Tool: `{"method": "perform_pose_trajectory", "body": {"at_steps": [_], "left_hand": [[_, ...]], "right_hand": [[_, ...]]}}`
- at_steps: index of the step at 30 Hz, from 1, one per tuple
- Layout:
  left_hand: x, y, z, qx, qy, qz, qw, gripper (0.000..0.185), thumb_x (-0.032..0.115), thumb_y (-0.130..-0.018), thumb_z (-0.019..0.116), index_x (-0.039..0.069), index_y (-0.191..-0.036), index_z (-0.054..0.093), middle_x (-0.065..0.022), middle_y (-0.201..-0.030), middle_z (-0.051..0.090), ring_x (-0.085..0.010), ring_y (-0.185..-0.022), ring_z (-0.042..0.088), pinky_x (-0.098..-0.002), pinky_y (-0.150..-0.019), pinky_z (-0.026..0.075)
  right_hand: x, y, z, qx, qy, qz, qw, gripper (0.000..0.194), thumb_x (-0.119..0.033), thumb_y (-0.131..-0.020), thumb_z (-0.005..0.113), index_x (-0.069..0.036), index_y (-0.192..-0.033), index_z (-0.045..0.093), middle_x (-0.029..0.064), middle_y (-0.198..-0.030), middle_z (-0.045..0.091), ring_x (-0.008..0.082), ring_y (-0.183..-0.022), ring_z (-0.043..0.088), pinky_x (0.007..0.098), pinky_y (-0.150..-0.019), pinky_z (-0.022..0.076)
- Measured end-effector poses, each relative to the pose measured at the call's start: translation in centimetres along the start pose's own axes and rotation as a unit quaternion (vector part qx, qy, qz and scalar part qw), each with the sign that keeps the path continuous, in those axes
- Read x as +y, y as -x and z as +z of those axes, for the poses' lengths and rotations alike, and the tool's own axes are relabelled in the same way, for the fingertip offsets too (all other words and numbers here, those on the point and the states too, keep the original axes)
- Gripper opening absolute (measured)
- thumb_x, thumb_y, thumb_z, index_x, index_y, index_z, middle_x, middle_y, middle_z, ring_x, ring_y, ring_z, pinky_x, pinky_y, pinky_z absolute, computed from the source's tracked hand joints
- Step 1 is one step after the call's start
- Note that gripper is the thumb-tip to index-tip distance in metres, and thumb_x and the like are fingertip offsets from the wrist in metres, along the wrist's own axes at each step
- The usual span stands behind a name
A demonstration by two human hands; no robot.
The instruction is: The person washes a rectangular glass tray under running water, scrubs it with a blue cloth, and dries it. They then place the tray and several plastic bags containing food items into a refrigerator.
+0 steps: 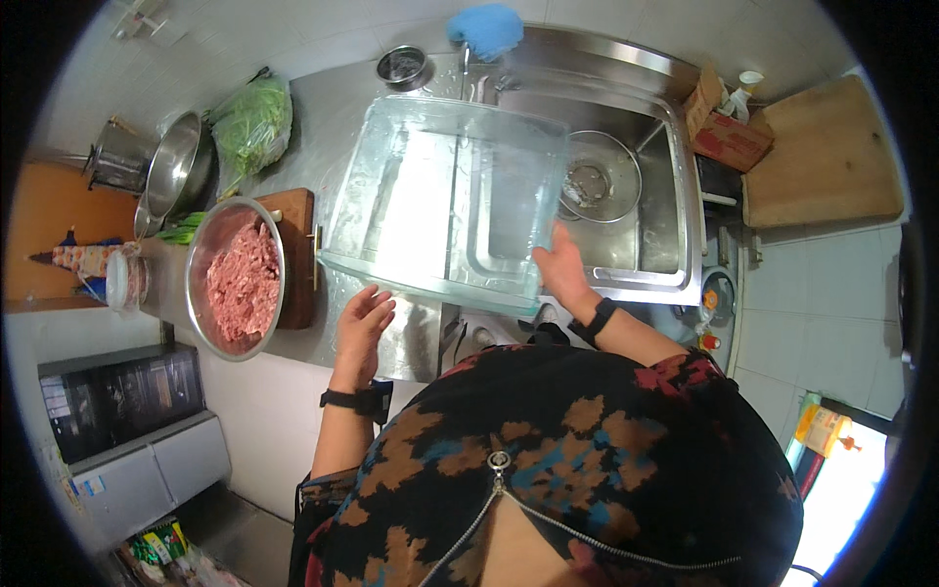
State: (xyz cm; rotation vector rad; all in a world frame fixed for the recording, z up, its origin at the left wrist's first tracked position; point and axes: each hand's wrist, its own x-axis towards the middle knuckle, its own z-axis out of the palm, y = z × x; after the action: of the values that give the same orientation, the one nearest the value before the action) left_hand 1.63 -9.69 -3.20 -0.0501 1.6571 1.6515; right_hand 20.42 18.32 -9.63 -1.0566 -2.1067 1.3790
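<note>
A clear plastic drawer-like bin (pixel 440 286) is tilted over the steel counter and the left part of the sink. My right hand (pixel 563 265) grips its right side near the front corner, the thumb pointing up along the wall. Just below the bin's front rim is my left hand (pixel 364 330), fingers spread and nothing in it. Whether its fingertips touch the rim is hard to tell. Through the wet see-through walls the counter and the sink edge show.
A steel bowl of minced meat (pixel 246 282) overlaps a wooden cutting board (pixel 299 220) on the left. Bagged greens (pixel 257 125) lie behind, beside a large metal bowl (pixel 176 165). The steel sink (pixel 660 235) holds a round strainer (pixel 609 176). A blue cloth (pixel 486 31) covers the faucet.
</note>
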Motion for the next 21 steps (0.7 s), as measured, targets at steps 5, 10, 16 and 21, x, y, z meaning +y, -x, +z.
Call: {"method": "perform_pose_trajectory", "body": {"at_steps": [5, 10, 16, 21], "left_hand": [[2.7, -0.4, -0.4, 0.009, -0.039, 0.039, 0.998, 0.032, 0.009, -0.091, 0.064, 0.005, -0.123, 0.06, -0.002, -0.103, 0.067, -0.0056, -0.081, 0.057, -0.0176, -0.066, 0.043], [2.5, -2.7, 0.9, 0.044, -0.11, 0.026, 0.993, 0.068, 0.029, -0.093, 0.066, 0.002, -0.145, 0.032, -0.0114, -0.128, 0.053, -0.0189, -0.101, 0.057, -0.0322, -0.083, 0.049], [1.6, -5.9, 3.8, 0.054, -0.147, -0.017, 0.988, 0.093, 0.041, -0.087, 0.07, 0.001, -0.15, 0.015, -0.0231, -0.136, 0.041, -0.027, -0.114, 0.052, -0.0383, -0.087, 0.051], [2.9, -7.3, 4.9, 0.049, -0.153, 0.009, 0.987, 0.077, 0.035, -0.087, 0.07, 0.002, -0.142, 0.029, -0.0195, -0.127, 0.05, -0.0248, -0.104, 0.053, -0.0374, -0.087, 0.051]], "right_hand": [[-3.2, -1.0, 1.6, -0.067, -0.111, 0.131, 0.983, 0.062, -0.018, -0.085, 0.061, 0.001, -0.137, 0.034, 0.0262, -0.119, 0.059, 0.0289, -0.06, 0.066, 0.0383, -0.064, 0.0555], [-5.3, -1.5, 1.2, -0.148, -0.221, 0.209, 0.941, 0.068, -0.018, -0.092, 0.061, 0.006, -0.144, 0.023, 0.0231, -0.127, 0.052, 0.019, -0.063, 0.065, 0.032, -0.055, 0.0576], [-2.2, -3.3, -4.2, -0.269, -0.163, 0.185, 0.931, 0.046, -0.021, -0.092, 0.062, 0.003, -0.129, 0.047, 0.0139, -0.109, 0.06, 0.0169, -0.071, 0.066, 0.028, -0.061, 0.0573], [-1.2, -10.3, -9.7, -0.259, -0.089, 0.152, 0.95, 0.035, -0.019, -0.093, 0.061, 0.0, -0.122, 0.055, 0.0068, -0.098, 0.065, 0.0126, -0.075, 0.065, 0.0258, -0.066, 0.0554]]}}
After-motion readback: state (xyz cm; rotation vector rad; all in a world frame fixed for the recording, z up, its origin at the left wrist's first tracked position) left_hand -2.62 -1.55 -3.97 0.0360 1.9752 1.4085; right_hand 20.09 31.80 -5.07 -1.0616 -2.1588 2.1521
